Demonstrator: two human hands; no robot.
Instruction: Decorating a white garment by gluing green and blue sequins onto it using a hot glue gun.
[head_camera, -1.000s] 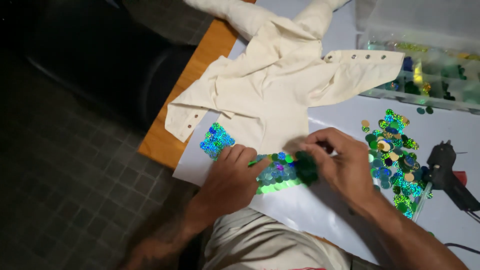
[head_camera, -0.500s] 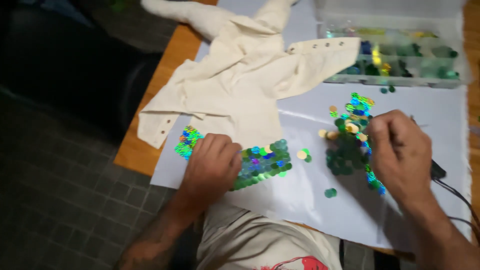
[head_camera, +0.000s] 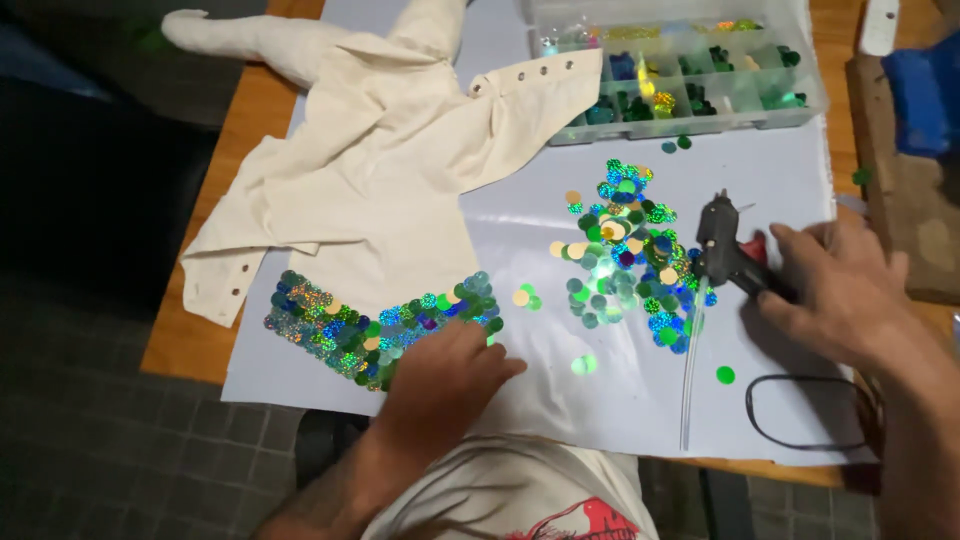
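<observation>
**A:** so how's your left hand (head_camera: 447, 370) sitting?

**B:** flat, palm down, fingers together pointing up-right, forearm coming in from bottom left.

**A:** and your right hand (head_camera: 835, 290)?

**B:** out to the side, fingers curled, reaching left, forearm running off the bottom-right corner.

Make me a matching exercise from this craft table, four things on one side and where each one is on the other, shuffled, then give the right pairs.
Things:
1. glue gun
2. compartment box
3. band of sequins
4. loose sequin pile

Places:
A. along the hem of the cream garment, by the left hand
B. at the far edge of the white sheet
C. in the middle of the sheet, left of the glue gun
D. at the fingers of the right hand

Pairs: 1-D, 2-B, 3-A, 4-C
</observation>
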